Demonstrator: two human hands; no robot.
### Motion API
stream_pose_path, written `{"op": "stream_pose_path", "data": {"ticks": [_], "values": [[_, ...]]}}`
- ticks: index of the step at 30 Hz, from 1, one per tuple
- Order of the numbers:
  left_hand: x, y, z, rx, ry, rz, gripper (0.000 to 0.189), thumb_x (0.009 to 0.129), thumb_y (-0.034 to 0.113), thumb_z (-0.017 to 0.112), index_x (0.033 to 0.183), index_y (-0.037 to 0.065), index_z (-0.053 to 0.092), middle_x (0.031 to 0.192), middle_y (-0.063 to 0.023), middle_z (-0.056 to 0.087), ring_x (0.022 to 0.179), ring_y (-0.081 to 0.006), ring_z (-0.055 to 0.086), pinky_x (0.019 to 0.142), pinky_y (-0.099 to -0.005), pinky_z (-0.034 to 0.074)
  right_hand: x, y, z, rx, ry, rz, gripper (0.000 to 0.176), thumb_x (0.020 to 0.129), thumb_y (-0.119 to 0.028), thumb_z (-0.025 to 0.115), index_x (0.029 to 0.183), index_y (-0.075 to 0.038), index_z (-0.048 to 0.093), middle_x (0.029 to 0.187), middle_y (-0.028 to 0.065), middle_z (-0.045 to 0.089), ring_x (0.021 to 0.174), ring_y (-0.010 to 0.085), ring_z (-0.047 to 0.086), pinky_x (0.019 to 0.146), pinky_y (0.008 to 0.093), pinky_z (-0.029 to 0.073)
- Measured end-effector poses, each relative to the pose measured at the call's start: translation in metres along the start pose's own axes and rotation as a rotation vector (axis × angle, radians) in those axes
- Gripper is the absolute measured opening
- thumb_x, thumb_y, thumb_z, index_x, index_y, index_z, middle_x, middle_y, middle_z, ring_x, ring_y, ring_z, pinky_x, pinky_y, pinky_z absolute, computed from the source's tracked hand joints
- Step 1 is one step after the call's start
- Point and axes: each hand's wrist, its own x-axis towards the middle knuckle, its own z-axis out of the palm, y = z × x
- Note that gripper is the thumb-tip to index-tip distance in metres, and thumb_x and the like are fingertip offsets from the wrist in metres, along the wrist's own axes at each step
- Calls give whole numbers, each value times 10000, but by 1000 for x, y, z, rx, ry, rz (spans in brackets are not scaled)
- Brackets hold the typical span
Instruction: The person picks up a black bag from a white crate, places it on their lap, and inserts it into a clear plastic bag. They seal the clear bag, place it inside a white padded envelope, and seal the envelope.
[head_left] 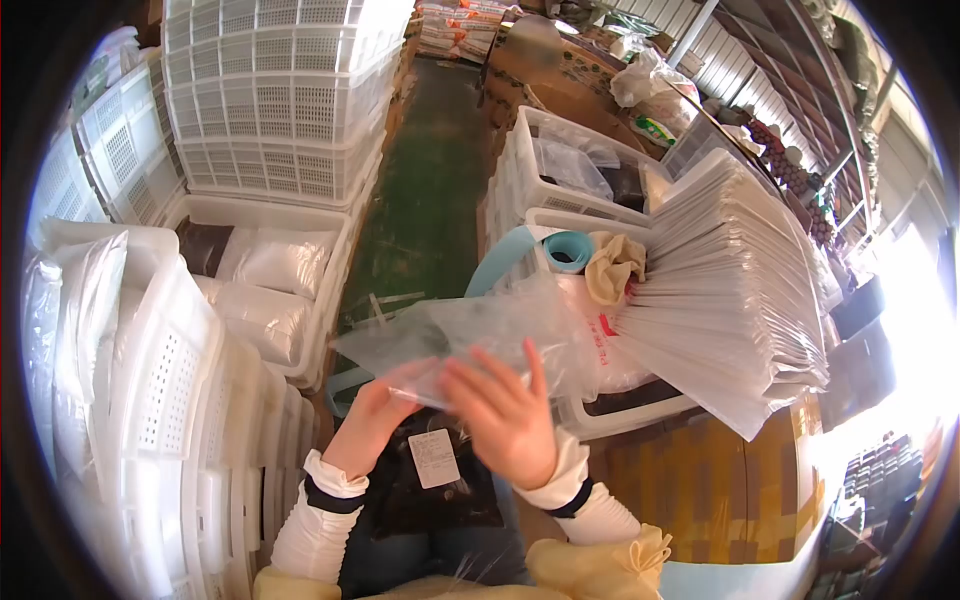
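Observation:
A clear plastic bag [480, 325] stretches across the middle of the view. Its left part lies at my left hand [392, 392], whose fingers are closed on the plastic. My right hand [505, 415] is beside it, fingers spread and slightly blurred, over the bag's near edge. Below both hands, at my lap, rests a dark package [430, 505] with a white printed label [433, 458]. To the right, a thick fanned stack of clear bags [720, 290] lies on a crate. A roll of blue tape [567, 251] and a beige cloth [612, 268] sit at its left.
Tall stacks of white crates [265, 110] stand at the left, one crate [335, 290] holding filled bags. Another open crate [530, 150] is beyond the bag stack. A taped cardboard box [700, 490] is at the lower right. Green floor [420, 180] runs between the stacks.

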Motion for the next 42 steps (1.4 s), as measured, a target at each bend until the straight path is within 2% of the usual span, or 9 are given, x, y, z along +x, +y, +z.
{"op": "stream_pose_path", "data": {"ticks": [7, 10, 14, 17, 23, 27, 29, 37, 42], "values": [[-4, 18, 4, 352, 112, 144, 289, 882, 168, 572, 1078, -44, 586, 1078, -125, 616, 964, -163, 576, 862, -292, 440, -15, -24, 23, 132, -53, -115, 324, 750, -163, 628, 1059, -69, 595, 1135, 121, 565, 1107, 310, 521, 991, 556, 304], [-7, 25, -7, 336, 328, 289, 166, 897, 111, 530, 903, -35, 609, 902, -153, 660, 876, -193, 613, 830, -296, 461, -11, -20, 8, 252, -35, 27, 473, 756, -211, 679, 1191, -86, 544, 1252, 140, 501, 1199, 334, 444, 1024, 536, 258], [-20, 39, -34, 103, 401, 557, 154, 928, 123, 469, 1000, -8, 507, 939, -190, 611, 787, -252, 638, 677, -404, 536, -12, 21, 1, 372, 260, 394, 603, 717, -119, 728, 1260, -33, 482, 1318, 200, 432, 1272, 319, 373, 1046, 477, 239], [-28, 48, -47, 46, 450, 585, 169, 938, 139, 449, 1054, 18, 472, 948, -189, 600, 717, -239, 640, 561, -387, 546, -1, 38, -5, 887, 290, 582, 633, 698, -87, 753, 1255, 4, 466, 1283, 187, 475, 1215, 283, 444, 1021, 434, 301], [-1, 76, -21, 101, 507, 706, 211, 933, 195, 471, 1098, 65, 478, 1103, -150, 579, 656, -208, 638, 518, -298, 534, -25, 81, 9, 1481, -762, 663, 694, 680, -189, 788, 1270, -23, 461, 1205, 141, 545, 1047, 305, 570, 985, 461, 365], [36, 71, -37, 329, 551, 923, 177, 912, 206, 524, 1057, 104, 516, 1205, -133, 548, 753, -200, 646, 510, -252, 515, -69, 67, 43, 2380, -60, 369, 722, 735, -453, 694, 1266, -24, 457, 1239, 197, 512, 1094, 391, 528, 956, 605, 338], [36, 73, -33, -173, 365, 681, 155, 900, 206, 551, 1034, 133, 530, 1227, -123, 540, 826, -203, 643, 504, -237, 506, -73, 58, 40, 2547, 12, 261, 743, 764, -542, 623, 1260, -15, 452, 1255, 231, 490, 1113, 436, 502, 935, 666, 317], [66, 51, -53, -184, 474, 597, 192, 886, 303, 579, 991, 156, 513, 1300, -115, 485, 911, -298, 628, 423, -192, 420, -91, 40, 17, 2034, 83, 976, 199, 875, -98, 569, 1031, 24, 573, 1012, 212, 620, 938, 310, 630, 815, 401, 530], [84, 22, -91, 46, 688, 442, 389, 862, 257, 612, 1184, 103, 457, 1292, -176, 475, 1101, -332, 528, 609, -270, 502, -90, 29, 20, 1839, 27, 1128, 137, 884, -61, 548, 957, 44, 597, 925, 176, 645, 853, 260, 650, 797, 356, 535]]}}
